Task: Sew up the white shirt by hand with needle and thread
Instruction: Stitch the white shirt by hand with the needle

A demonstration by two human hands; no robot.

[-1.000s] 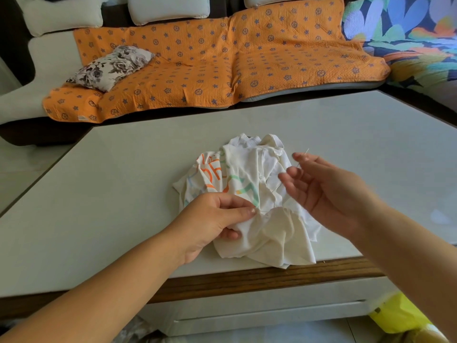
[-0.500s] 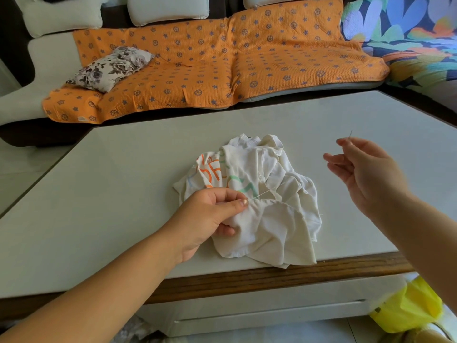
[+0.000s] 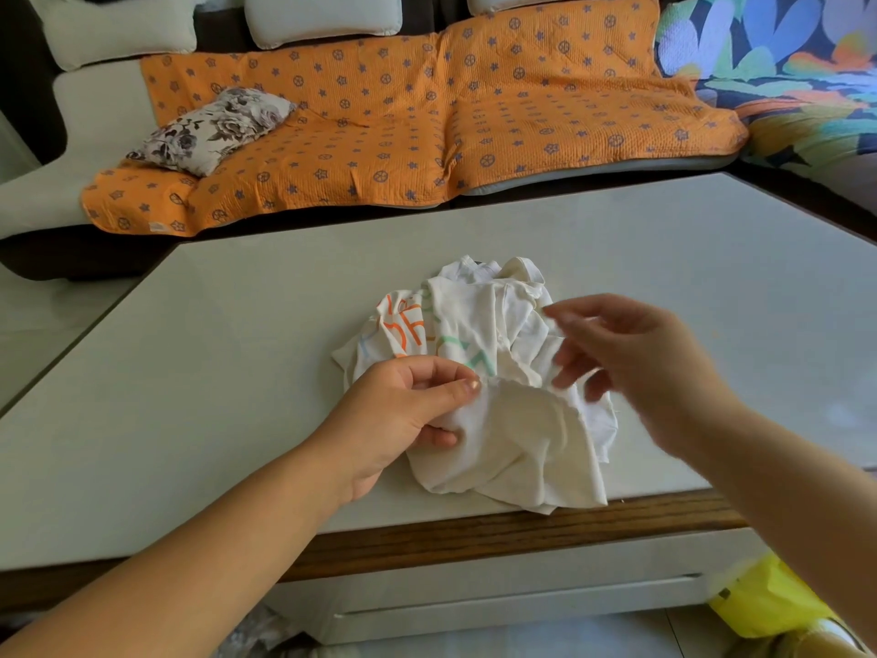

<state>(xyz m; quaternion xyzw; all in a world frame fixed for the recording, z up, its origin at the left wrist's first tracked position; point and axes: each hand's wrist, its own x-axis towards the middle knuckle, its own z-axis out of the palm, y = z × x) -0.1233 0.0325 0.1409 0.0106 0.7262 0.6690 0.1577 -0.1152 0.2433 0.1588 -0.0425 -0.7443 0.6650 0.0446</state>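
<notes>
White shirt (image 3: 512, 429) lies crumpled on the bench (image 3: 213, 372) near the front edge, L hand (image 3: 403, 415) pinching a fold.
R hand (image 3: 636, 358) over the shirt's right side is motion-blurred, can't tell if it grips anything; it hides some cloth. Behind: orange sofa cover (image 3: 427, 125), floral pillow (image 3: 213, 128). Yellow bag (image 3: 769, 600) cut off bottom right.

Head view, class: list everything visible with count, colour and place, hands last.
white shirt: one, white with coloured print, crumpled near table's front edge
table: one, pale grey, centre
sofa cover: one, orange, behind table
pillow: one, floral grey, on sofa cover
cushions: three, off-white, sofa back
patterned cover: one, multicoloured, top right
bag: one, yellow, bottom right
left hand: one, pinches white shirt
right hand: one, blurred, above white shirt
</notes>
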